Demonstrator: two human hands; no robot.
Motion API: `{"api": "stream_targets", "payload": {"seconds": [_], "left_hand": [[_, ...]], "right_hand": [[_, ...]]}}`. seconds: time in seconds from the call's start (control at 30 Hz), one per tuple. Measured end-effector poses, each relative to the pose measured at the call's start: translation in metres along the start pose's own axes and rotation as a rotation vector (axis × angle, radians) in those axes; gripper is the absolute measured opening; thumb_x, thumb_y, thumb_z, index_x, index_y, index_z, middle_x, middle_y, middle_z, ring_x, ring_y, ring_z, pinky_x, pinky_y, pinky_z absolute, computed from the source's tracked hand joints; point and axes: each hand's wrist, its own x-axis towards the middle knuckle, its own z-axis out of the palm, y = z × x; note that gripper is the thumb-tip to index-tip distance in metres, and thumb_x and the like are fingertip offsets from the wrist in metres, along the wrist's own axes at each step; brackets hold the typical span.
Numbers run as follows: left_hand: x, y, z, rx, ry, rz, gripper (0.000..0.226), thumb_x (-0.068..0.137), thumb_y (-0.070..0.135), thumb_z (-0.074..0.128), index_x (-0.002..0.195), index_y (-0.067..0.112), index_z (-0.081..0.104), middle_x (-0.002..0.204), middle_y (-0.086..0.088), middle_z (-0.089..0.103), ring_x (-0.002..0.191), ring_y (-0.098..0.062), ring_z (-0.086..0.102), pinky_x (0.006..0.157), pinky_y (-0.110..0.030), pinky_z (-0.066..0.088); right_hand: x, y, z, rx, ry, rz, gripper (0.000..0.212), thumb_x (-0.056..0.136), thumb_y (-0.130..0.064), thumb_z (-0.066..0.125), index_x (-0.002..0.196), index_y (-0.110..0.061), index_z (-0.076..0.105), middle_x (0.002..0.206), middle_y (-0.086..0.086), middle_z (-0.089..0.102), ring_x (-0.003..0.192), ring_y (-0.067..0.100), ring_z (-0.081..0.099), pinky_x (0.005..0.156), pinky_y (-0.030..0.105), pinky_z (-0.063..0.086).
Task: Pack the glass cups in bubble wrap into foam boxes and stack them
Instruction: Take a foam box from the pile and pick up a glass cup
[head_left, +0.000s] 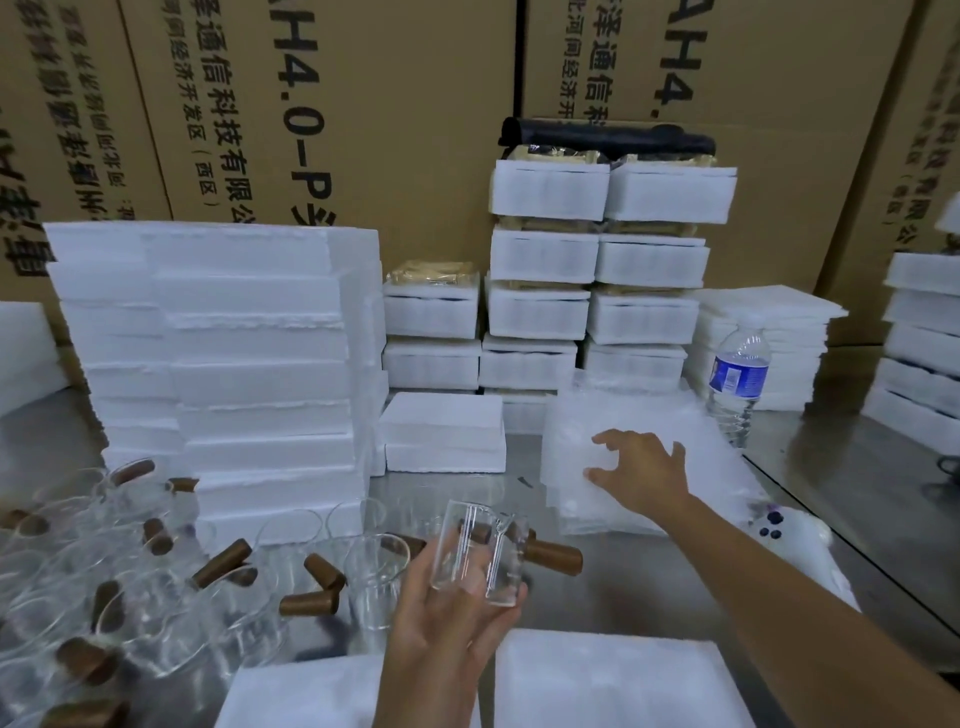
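My left hand (447, 618) grips a glass cup (475, 556), fingers curled round it, near me (other cups (156, 597) lie to its left). My right hand (641, 475) is spread wide, fingertips touching the bubble wrap stack (623, 415), farther and right of the cup.

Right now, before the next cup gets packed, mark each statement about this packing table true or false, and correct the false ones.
1. The left hand holds a clear glass cup. True.
2. The right hand grips the water bottle. False: it touches the pile of bubble wrap sheets; the bottle stands apart, upright.
3. The held cup is already wrapped. False: it is bare.
4. Loose glass cups with brown handles lie at the left of the table. True.
5. White foam boxes are stacked behind those loose cups. True.
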Motion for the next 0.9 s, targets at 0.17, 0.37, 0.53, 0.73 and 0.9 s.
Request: {"api": "stream_targets", "payload": {"seconds": [0.17, 0.37, 0.53, 0.73, 0.9], "left_hand": [[-0.001, 0.001, -0.001, -0.022, -0.005, 0.011, 0.079, 0.045, 0.024, 0.095, 0.117, 0.018, 0.061, 0.099, -0.016, 0.073, 0.086, -0.041, 0.069, 0.062, -0.034, 0.059], [-0.004, 0.003, -0.007, -0.046, -0.035, 0.019, 0.048, 0.073, 0.016, 0.060, 0.121, 0.017, 0.058, 0.107, -0.014, 0.072, 0.086, -0.042, 0.070, 0.064, -0.033, 0.059], [-0.008, 0.014, 0.000, -0.078, -0.154, -0.001, 0.084, 0.047, 0.035, 0.092, 0.121, 0.018, 0.058, 0.110, -0.015, 0.070, 0.086, -0.041, 0.070, 0.064, -0.032, 0.058], [-0.013, 0.024, 0.000, -0.151, -0.253, -0.010, 0.086, 0.035, 0.039, 0.097, 0.113, 0.019, 0.067, 0.113, -0.016, 0.068, 0.090, -0.037, 0.070, 0.069, -0.032, 0.058], [-0.015, 0.020, 0.003, -0.074, -0.250, 0.004, 0.088, 0.040, 0.038, 0.096, 0.118, 0.017, 0.061, 0.115, -0.017, 0.067, 0.096, -0.040, 0.068, 0.073, -0.034, 0.058]], "right_hand": [[-0.007, -0.006, 0.007, 0.027, 0.221, -0.010, 0.017, 0.094, -0.035, 0.052, 0.101, -0.029, 0.067, 0.103, -0.004, 0.068, 0.104, 0.018, 0.055, 0.110, 0.046, 0.020], [-0.035, -0.023, -0.018, 0.418, 0.327, -0.140, 0.010, 0.096, -0.023, 0.050, 0.090, -0.021, 0.057, 0.095, -0.007, 0.062, 0.098, 0.018, 0.057, 0.103, 0.043, 0.033], [-0.116, -0.036, -0.032, 0.481, 0.228, -0.361, 0.022, 0.094, -0.023, 0.044, 0.081, -0.041, 0.045, 0.093, -0.023, 0.054, 0.098, -0.008, 0.048, 0.113, 0.024, 0.006], [-0.204, -0.042, -0.016, 0.218, 0.006, -0.650, 0.014, 0.091, -0.030, 0.041, 0.087, -0.037, 0.052, 0.102, -0.025, 0.057, 0.102, -0.011, 0.048, 0.114, 0.028, 0.004], [-0.214, -0.038, -0.013, 0.108, 0.108, -0.807, 0.023, 0.083, -0.044, 0.048, 0.083, -0.033, 0.069, 0.086, -0.023, 0.065, 0.090, -0.005, 0.059, 0.106, 0.037, 0.024]]}}
